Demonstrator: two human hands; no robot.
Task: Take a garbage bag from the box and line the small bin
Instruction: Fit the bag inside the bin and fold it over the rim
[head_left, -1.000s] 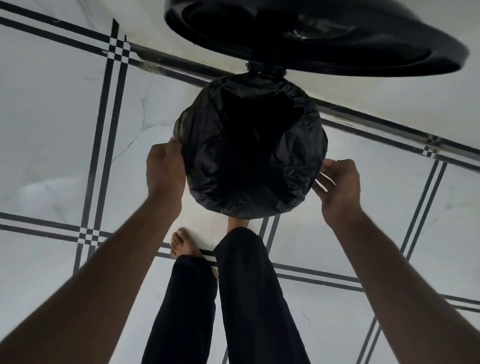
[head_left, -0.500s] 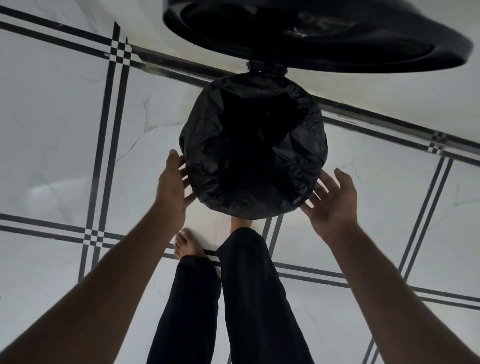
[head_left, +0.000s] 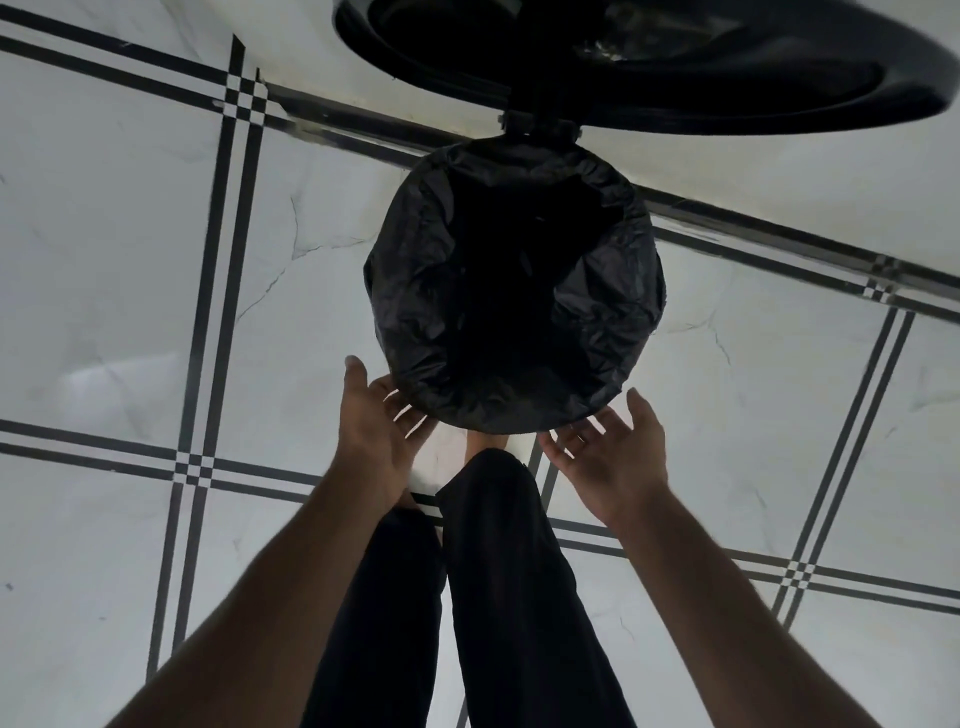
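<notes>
both open hands (head_left: 382, 431) (head_left: 613, 462) cup the bag-lined bin's (head_left: 511, 291) near rim

The small bin's own wall is wholly hidden under the black garbage bag (head_left: 415, 291) folded over its rim; the inside is a dark hollow, its bottom unreadable. At twelve o'clock the raised lid (head_left: 649, 88) is cut off by the top edge. At six o'clock both forearms and the dark trouser legs (head_left: 498, 597) run out of the bottom edge. The left hand (head_left: 376, 434) hides most of one foot; the other shows only a sliver beneath the bag.
</notes>
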